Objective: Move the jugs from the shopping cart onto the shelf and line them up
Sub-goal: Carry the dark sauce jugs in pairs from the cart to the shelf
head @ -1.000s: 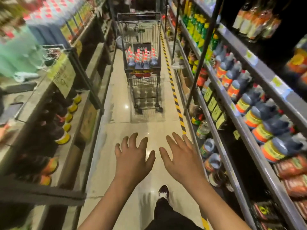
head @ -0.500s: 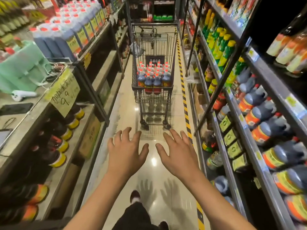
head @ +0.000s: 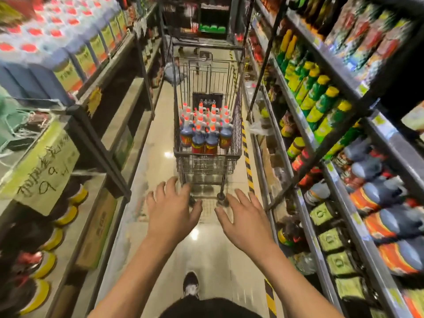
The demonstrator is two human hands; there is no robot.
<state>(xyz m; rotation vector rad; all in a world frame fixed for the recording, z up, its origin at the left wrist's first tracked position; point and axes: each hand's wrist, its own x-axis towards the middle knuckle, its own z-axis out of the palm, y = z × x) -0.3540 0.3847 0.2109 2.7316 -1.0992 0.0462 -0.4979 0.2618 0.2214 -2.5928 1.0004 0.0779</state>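
Observation:
A wire shopping cart [head: 238,134] stands in the aisle ahead of me. Several dark jugs [head: 205,131] with white handles and red caps stand packed upright in its basket. My left hand [head: 171,212] and my right hand [head: 246,222] reach forward side by side, palms down, fingers spread, holding nothing. Both hands are short of the cart's near end. On the right a shelf [head: 364,228] carries a row of similar dark jugs [head: 390,193] with orange labels.
Shelving lines both sides of the narrow aisle. Green and yellow bottles [head: 319,99] fill the upper right shelf. Blue jugs with red caps [head: 57,56] sit on the upper left, with a handwritten price card [head: 43,171] below. A yellow-black floor stripe [head: 247,166] runs past the cart.
I have walked closer to the cart, which now looks larger and nearer. Both hands stay stretched out and empty, now almost at the cart's near end.

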